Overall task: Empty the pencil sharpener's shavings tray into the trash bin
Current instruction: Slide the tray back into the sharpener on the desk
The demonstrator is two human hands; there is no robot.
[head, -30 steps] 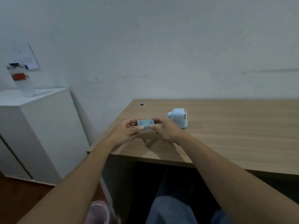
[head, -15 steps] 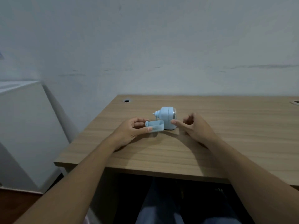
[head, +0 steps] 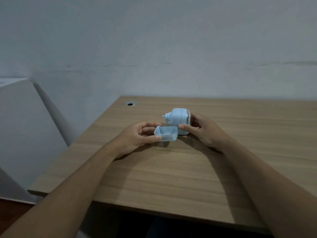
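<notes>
In the head view, your right hand [head: 204,130] had moved from the tray [head: 166,133] to cup the sharpener [head: 179,120] on the surface [head: 171,169]; your left hand [head: 137,136] pinched the tray alongside, seemingly ready for refitting.

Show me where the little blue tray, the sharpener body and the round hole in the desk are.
shavings tray [head: 167,134]: head camera, on its open inner floor.
pencil sharpener [head: 177,119]: head camera, on its pale blue side.
cable hole [head: 130,104]: head camera, on its dark centre near the desk's far left corner.
</notes>
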